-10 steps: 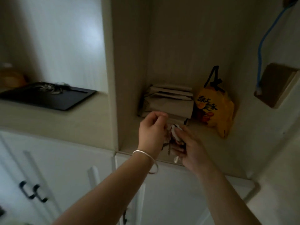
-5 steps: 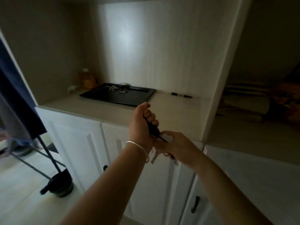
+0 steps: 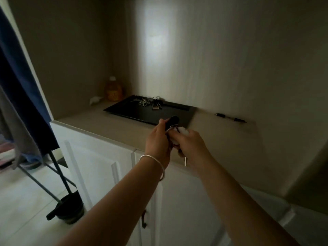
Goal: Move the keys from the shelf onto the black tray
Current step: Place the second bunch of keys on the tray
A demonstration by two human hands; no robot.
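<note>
At the far left a dark blue cloth hangs beside the cabinet, well clear of the work. On the table, a yellowish bottle stands in the back corner, just beside the black tray. 2 bunches of keys already lie near the tray's back edge, so the front and right parts are bare.

The left hand, a bangle on its wrist, has its fingers closed around a dark fob at the top of the carried keys. The right hand has its fingers curled about the lower part of that bunch, with 1 key dangling below. Both hands hover over the front of the table, just short of the tray's near right corner.

The step in hand looks like the carry to the tray. To do it well, reach a little further forward and left, lower the bunch onto bare tray surface, then loosen both grips together so nothing snags or slides off the rim.

A pen lies on the table to the right of the tray, out of the path.
</note>
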